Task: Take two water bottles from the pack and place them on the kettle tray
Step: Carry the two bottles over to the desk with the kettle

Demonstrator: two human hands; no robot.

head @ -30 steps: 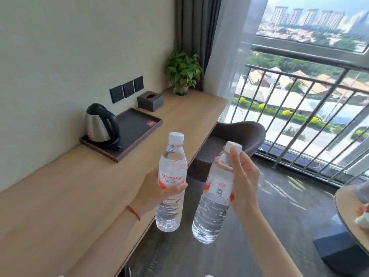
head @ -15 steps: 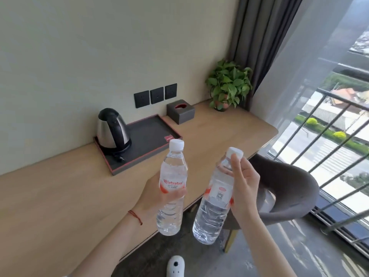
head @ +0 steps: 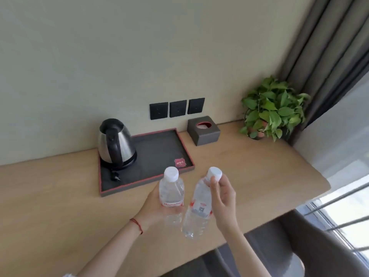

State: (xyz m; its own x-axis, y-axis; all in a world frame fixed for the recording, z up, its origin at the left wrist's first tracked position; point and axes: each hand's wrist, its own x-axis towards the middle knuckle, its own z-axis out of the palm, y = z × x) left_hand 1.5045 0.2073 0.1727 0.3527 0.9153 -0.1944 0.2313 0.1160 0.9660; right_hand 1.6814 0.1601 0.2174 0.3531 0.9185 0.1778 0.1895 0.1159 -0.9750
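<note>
My left hand (head: 154, 207) grips a clear water bottle (head: 171, 191) with a white cap and red label, held upright over the wooden desk. My right hand (head: 222, 198) holds a second, tilted water bottle (head: 198, 208) by its neck and cap. Both bottles hover just in front of the near edge of the dark kettle tray (head: 159, 148) with a red rim. A steel kettle (head: 115, 143) with a black handle stands on the tray's left part. The tray's right part carries only a small red card (head: 180, 162). The bottle pack is out of view.
A dark tissue box (head: 203, 130) sits right of the tray, a potted green plant (head: 273, 108) in the corner. Three black wall sockets (head: 177, 108) are above the tray. A grey chair (head: 299, 246) stands under the desk's front edge; curtains hang at right.
The view has turned toward the wall and come closer to the desk. Both bottles, still in my hands, have moved forward over the desk and now sit near the tray's front edge.
</note>
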